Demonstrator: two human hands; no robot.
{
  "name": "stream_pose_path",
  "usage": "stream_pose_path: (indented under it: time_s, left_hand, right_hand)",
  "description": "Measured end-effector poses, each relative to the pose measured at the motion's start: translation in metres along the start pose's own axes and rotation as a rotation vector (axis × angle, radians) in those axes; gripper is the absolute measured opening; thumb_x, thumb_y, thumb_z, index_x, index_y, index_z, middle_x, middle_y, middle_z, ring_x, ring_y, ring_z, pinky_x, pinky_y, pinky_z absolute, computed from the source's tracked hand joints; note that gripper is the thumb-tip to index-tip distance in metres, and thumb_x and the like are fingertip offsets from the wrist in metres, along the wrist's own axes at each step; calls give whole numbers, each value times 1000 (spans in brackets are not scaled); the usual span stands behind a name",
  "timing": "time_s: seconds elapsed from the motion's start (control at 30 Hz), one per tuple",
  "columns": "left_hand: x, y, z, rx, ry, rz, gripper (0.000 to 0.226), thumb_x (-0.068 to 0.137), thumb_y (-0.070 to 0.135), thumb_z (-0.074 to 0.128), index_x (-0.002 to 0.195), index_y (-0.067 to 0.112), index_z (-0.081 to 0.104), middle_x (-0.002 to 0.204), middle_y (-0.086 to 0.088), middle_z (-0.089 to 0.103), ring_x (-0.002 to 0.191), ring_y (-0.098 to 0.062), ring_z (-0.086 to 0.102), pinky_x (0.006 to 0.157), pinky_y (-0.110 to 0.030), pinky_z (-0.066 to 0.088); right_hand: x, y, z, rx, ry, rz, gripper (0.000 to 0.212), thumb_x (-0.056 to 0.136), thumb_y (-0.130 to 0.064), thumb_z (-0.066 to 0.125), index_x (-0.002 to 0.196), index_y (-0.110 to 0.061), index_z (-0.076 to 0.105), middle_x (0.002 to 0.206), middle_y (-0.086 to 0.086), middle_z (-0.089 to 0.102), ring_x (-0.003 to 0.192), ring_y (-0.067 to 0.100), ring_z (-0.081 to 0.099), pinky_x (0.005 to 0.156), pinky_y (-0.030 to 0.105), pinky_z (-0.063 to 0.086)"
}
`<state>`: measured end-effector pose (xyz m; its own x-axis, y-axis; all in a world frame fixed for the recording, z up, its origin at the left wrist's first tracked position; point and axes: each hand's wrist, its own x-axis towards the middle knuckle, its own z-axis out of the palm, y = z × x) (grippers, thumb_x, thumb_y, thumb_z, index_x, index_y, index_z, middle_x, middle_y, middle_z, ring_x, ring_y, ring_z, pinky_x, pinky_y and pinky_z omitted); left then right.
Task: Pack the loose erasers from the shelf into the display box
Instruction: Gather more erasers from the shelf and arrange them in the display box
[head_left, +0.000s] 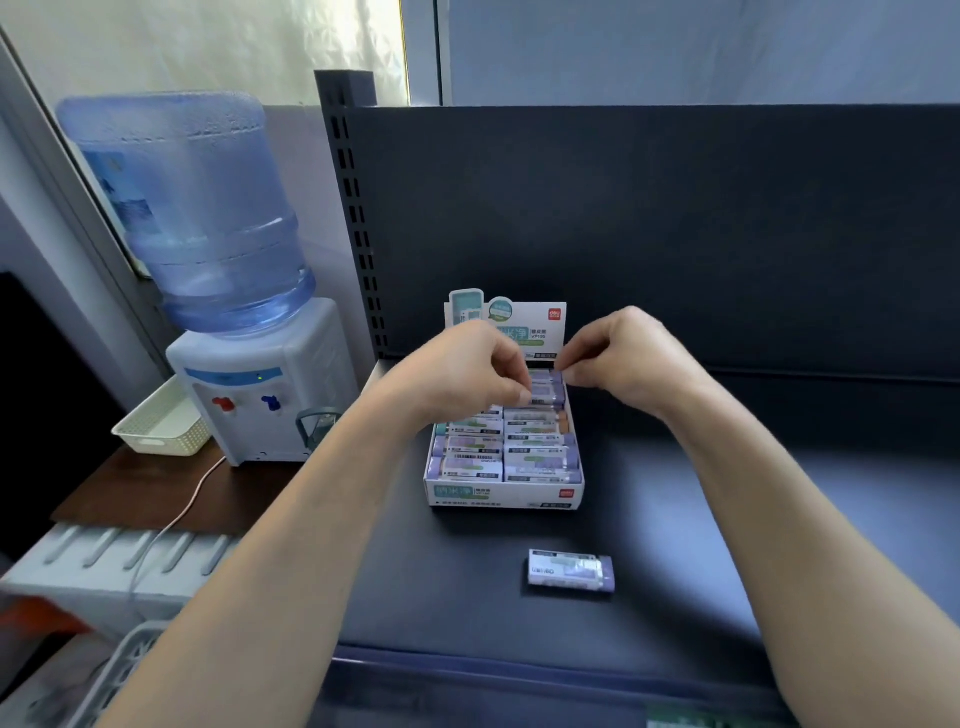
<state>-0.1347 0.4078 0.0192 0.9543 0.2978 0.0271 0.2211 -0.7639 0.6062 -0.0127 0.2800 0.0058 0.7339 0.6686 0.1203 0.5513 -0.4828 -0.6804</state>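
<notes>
We're over the box (504, 491) now, both hands at its far end. Our left hand (467, 371) has its fingers curled down, pinching the left end of a purple eraser (545, 387) in the far right slot. Our right hand (618, 358) is pinched too, thumb and forefinger closed on that eraser's right end. So this is the seating step, we reckon: the eraser sits in the far row, and we're squaring it against the backboard. Whether it's fully down we can't tell, our fingers cover it.

The box stands on the dark shelf (727, 519), near the upright at the far left, and its two columns look almost full. One loose eraser (570, 570) lies flat on the shelf, near side of the box and a little right, well apart from it.

Next call, in our judgement: let go up here, reach back near, pick up that last one, and find it a gap. Space looks tight.
</notes>
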Motion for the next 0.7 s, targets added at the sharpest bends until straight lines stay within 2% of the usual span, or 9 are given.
stream_pose_path:
  time_s: [0.1, 0.2, 0.33, 0.4, 0.5, 0.6, 0.7]
  left_hand:
    - [-17, 15, 10, 76, -163, 47, 7, 78, 19, 73, 72, 22, 71, 62, 11, 62, 52, 4, 52, 54, -10, 43]
    - [-31, 26, 22, 101, -281, 70, 2, 76, 18, 75, 75, 17, 73, 59, 8, 60, 48, -3, 48, 50, -14, 40]
    - [-43, 33, 34, 205, -373, 86, 14, 74, 25, 77, 81, 13, 76, 68, -4, 67, 55, -13, 53, 49, -19, 40]
    - [-48, 32, 40, 267, -396, 101, 16, 73, 26, 78, 82, 14, 75, 70, 1, 67, 61, -10, 55, 50, -16, 40]
    - [-54, 30, 47, 315, -400, 106, 14, 71, 24, 79, 79, 14, 73, 60, 8, 58, 54, -7, 51, 40, -10, 33]
    - [-57, 30, 50, 350, -366, 150, 14, 70, 22, 77, 78, 12, 73, 59, 5, 58, 49, -5, 47, 39, -12, 33]
    - [-59, 32, 39, 277, -356, 181, 12, 71, 22, 74, 78, 13, 74, 57, 5, 57, 45, -2, 47, 40, -11, 32]
  right_hand:
    - [-1, -3, -3, 69, -48, 7, 14, 76, -2, 71, 73, -16, 73, 57, -5, 60, 52, 6, 52, 54, 18, 42]
    - [-4, -5, -3, 107, -71, 1, 10, 77, -3, 70, 75, -12, 73, 61, 1, 62, 56, 11, 53, 55, 20, 46]
    - [-7, -8, -3, 151, -88, 3, 5, 79, -6, 71, 78, -10, 73, 65, 3, 64, 58, 12, 55, 55, 22, 47]
    - [-8, -9, -3, 169, -100, 7, 4, 80, -7, 70, 79, -10, 73, 67, 4, 64, 56, 11, 55, 54, 21, 46]
    - [-9, -9, -3, 187, -104, 8, 4, 81, -8, 69, 81, -9, 73, 69, 4, 65, 54, 9, 54, 53, 19, 46]
    - [-10, -8, -4, 202, -100, 14, 4, 82, -9, 68, 80, -9, 72, 67, 3, 65, 53, 9, 54, 49, 16, 45]
    - [-8, -7, -5, 224, -84, 29, 6, 83, -9, 67, 81, -8, 72, 66, 2, 64, 54, 9, 54, 48, 15, 45]
